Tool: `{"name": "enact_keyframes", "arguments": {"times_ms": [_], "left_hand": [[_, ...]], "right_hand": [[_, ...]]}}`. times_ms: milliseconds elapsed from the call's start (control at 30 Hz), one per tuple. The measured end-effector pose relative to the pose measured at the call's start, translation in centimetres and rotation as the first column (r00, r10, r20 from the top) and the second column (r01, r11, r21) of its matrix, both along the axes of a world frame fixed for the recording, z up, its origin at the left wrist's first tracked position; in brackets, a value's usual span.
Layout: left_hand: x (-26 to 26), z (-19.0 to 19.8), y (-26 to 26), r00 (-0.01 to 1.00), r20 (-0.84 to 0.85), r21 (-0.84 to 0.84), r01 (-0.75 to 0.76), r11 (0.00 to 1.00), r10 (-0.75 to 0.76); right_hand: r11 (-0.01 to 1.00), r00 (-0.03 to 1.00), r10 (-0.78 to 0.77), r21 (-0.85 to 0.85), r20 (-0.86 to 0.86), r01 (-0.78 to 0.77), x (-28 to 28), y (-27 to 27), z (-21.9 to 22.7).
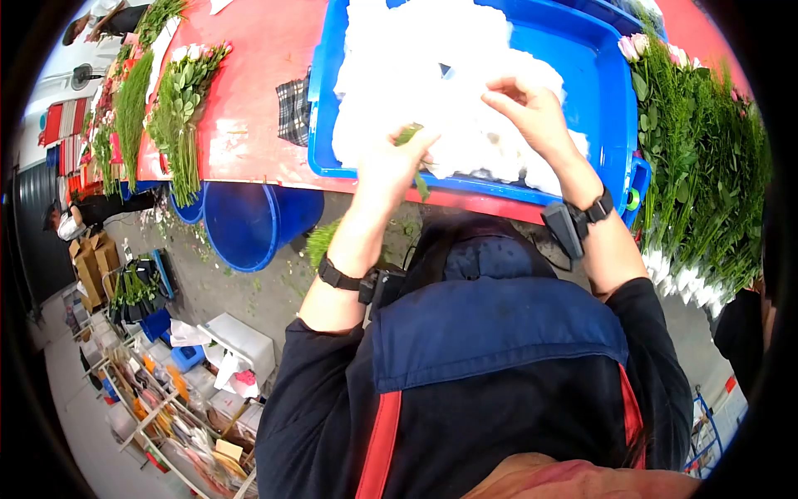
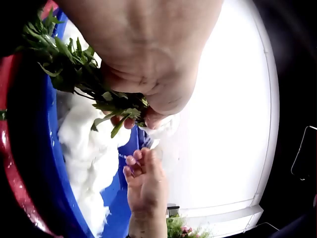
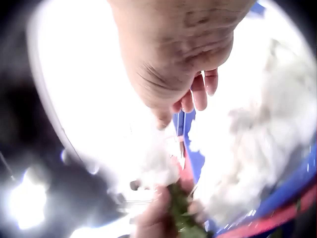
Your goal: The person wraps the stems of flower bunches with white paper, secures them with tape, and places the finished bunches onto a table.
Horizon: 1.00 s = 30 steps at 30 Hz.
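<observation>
My left hand [image 1: 391,166] pinches a bundle of leafy green stems [image 2: 74,62] over the near left part of a blue tub [image 1: 476,185]. White fluffy material [image 1: 416,91] fills much of the tub. In the right wrist view, a white tuft [image 3: 158,168] sits at the end of the stems [image 3: 183,213] in the left fingers. My right hand [image 1: 536,121] hovers over the tub's right side, thumb and fingers apart and slightly bent, with nothing visible between them. A gap separates the two hands.
Bunches of greenery and pale roses [image 1: 682,158] lie right of the tub, white wraps on their stem ends. More bunches [image 1: 184,108] lie on the red table [image 1: 249,66] at left, near a checked cloth [image 1: 293,111]. Blue buckets [image 1: 241,224] stand below the table.
</observation>
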<state>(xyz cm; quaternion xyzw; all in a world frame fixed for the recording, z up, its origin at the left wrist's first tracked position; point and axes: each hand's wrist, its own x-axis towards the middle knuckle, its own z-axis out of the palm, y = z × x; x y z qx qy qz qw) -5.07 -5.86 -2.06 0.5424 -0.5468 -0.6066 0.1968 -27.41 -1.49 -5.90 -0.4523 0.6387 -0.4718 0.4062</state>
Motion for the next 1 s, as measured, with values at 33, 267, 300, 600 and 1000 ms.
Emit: {"name": "enact_keyframes", "arguments": {"times_ms": [33, 267, 300, 600, 1000], "left_hand": [[0.7, 0.3, -0.8, 0.998, 0.055, -0.049, 0.038, 0.998, -0.035], [3.3, -0.4, -3.1, 0.988, -0.115, 0.074, 0.114, 0.991, -0.105], [3.6, -0.6, -3.1, 0.983, -0.137, 0.087, 0.135, 0.987, -0.123], [3.4, -0.3, -1.7, 0.904, -0.396, 0.328, 0.302, 0.895, -0.160], [4.5, 0.2, -0.8, 0.960, 0.161, -0.415, 0.278, 0.867, -0.230]], "right_hand": [[0.998, 0.976, 0.062, 0.038, -0.209, -0.055, 0.4, -0.3, -0.4], [0.995, 0.806, 0.087, 0.005, -0.585, -0.104, 2.4, -0.5, -2.5], [0.997, 0.807, 0.021, -0.047, -0.590, -0.060, 2.8, 0.0, -1.9], [0.998, 0.997, -0.003, 0.062, -0.080, 0.008, 8.2, 1.8, 2.0], [0.951, 0.964, 0.096, -0.264, -0.250, -0.163, 11.3, 1.1, 6.1]]}}
